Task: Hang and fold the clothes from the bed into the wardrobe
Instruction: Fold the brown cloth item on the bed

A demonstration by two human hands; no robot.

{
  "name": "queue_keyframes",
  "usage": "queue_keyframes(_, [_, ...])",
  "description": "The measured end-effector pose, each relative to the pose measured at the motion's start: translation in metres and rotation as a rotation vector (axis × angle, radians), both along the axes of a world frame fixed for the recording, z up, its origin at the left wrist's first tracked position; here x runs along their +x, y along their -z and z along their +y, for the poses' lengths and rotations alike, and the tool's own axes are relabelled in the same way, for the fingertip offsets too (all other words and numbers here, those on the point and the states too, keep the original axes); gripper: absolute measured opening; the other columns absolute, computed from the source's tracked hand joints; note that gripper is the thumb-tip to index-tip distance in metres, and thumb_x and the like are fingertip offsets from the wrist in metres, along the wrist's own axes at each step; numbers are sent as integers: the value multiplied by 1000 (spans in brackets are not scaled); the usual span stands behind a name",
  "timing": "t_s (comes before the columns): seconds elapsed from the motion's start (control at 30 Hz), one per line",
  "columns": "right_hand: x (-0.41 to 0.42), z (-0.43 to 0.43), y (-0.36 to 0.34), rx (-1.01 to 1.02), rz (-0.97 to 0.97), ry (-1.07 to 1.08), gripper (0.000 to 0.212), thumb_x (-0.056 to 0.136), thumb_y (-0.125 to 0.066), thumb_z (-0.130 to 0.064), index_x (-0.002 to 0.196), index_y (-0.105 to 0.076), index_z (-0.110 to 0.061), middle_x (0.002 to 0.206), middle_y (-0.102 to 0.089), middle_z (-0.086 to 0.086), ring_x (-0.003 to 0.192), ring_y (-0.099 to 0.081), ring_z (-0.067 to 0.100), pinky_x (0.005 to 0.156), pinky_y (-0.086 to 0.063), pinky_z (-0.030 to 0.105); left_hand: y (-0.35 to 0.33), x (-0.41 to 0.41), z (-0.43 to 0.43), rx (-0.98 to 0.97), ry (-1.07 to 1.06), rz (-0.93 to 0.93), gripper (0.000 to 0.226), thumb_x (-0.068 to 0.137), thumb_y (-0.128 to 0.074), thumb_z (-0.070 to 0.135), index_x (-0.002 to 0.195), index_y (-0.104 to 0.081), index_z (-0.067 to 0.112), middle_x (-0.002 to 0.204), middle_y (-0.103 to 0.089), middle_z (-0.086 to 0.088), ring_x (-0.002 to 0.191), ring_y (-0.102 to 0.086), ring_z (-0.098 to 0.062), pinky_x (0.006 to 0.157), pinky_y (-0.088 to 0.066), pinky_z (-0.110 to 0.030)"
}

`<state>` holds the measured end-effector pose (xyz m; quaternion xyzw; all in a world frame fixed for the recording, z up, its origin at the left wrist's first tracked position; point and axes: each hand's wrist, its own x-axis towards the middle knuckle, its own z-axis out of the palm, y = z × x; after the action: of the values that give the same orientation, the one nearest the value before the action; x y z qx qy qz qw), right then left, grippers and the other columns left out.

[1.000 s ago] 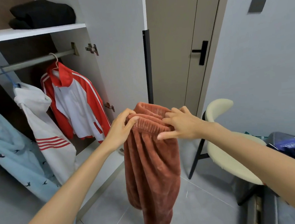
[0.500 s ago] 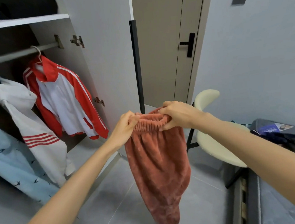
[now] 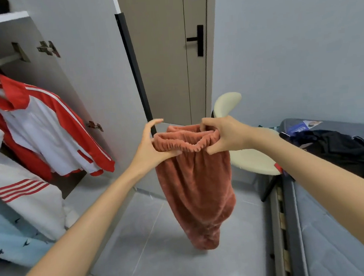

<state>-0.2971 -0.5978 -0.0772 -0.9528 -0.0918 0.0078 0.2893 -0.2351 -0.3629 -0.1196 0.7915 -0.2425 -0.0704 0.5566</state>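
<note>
Fuzzy rust-orange trousers (image 3: 196, 184) hang in mid-air in front of me, legs dangling toward the floor. My left hand (image 3: 150, 145) pinches the left end of the elastic waistband with thumb underneath, its index finger lifted free. My right hand (image 3: 223, 134) grips the right end of the waistband with curled fingers. The open wardrobe (image 3: 38, 40) is at the left, with a red-and-white jacket (image 3: 43, 129) on its rail. The grey bed (image 3: 336, 223) lies at the right with dark clothes (image 3: 343, 149) piled on it.
A white striped garment (image 3: 26, 193) and a light-blue garment (image 3: 8, 238) hang at the far left. The wardrobe door (image 3: 98, 79) stands open beside a beige room door (image 3: 170, 56). A cream chair (image 3: 250, 158) stands between trousers and bed. Grey tiled floor (image 3: 164, 259) lies below.
The view has swung right and down, toward the bed. My hands have drawn apart along the waistband, stretching it open. My left index finger has lifted off the fabric.
</note>
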Motion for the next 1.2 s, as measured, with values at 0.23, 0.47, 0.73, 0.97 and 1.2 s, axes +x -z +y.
queue_keyframes(0.23, [-57, -44, 5, 281, -17, 347, 43, 72, -72, -17, 102, -42, -21, 87, -62, 21, 56, -37, 9, 57, -33, 28, -20, -5, -75, 34, 141, 21, 24, 82, -73, 25, 104, -63, 22, 93, -66, 17, 79, -62, 14, 71, -46, -6])
queue_keyframes(0.47, [-124, -108, 35, 575, 27, 593, 45, 69, -75, -15, 104, -46, -15, 83, -61, 9, 68, -50, 17, 62, -42, 36, -6, -31, -172, 155, 411, -88, 26, 88, -68, 21, 112, -59, 22, 101, -60, 19, 84, -55, 16, 74, -38, 3])
queue_keyframes(0.73, [-205, -217, 64, 631, -14, 980, 55, 75, -75, -18, 118, -41, -18, 87, -49, -1, 67, -50, 9, 51, -41, 19, 21, -68, -331, 292, 733, -133, 20, 88, -65, 34, 104, -57, 44, 101, -62, 25, 90, -58, 14, 81, -44, -5])
queue_keyframes(0.97, [-273, -323, 102, 565, -64, 1259, 35, 74, -75, -19, 96, -48, -18, 86, -33, -17, 78, -41, -2, 78, -44, 26, 63, -113, -483, 367, 945, -92, 44, 85, -67, 41, 124, -55, 23, 114, -64, 10, 105, -61, -3, 92, -49, -21])
queue_keyframes(1.2, [-310, -406, 119, 328, -36, 1379, 50, 59, -69, -32, 104, -65, -10, 101, -68, 3, 99, -59, 19, 80, -48, 33, 86, -146, -600, 369, 1020, -278, 49, 81, -68, 52, 120, -56, 25, 117, -62, 5, 114, -55, -16, 98, -47, -42])
